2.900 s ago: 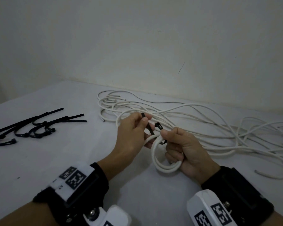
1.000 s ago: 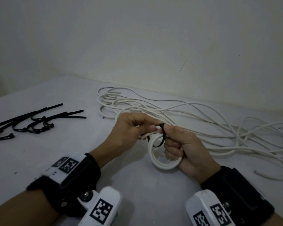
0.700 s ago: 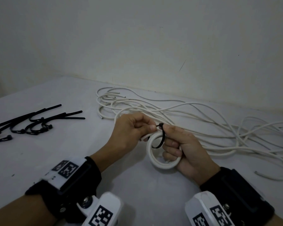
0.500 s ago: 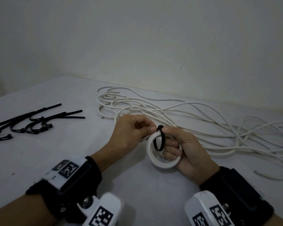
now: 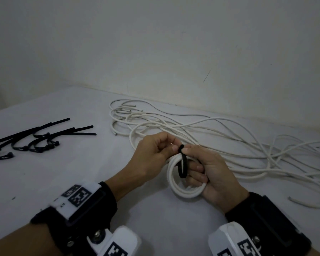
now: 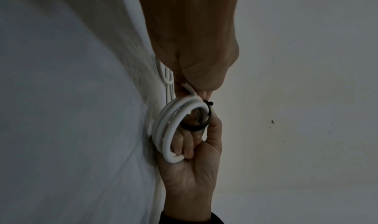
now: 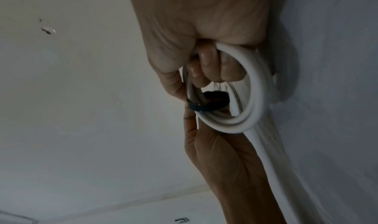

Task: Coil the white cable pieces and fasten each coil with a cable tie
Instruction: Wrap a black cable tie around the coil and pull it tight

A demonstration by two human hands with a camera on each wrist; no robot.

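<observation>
Right hand [image 5: 213, 174] grips a white cable coil [image 5: 181, 189], fingers curled through it. At its 12 o'clock, left hand [image 5: 151, 157] pinches the looped black cable tie [image 5: 182, 166]

White table [image 5: 67, 182], running back to a pale wall. On its left part, a loose cluster of black cable ties [image 5: 35, 140], some curled into open hooks, tails pointing right. Across the middle and right, a sprawl of loose white cable pieces [image 5: 229, 145], overlapping in long loops, cut ends showing at the far left of the heap and near the right edge.
</observation>
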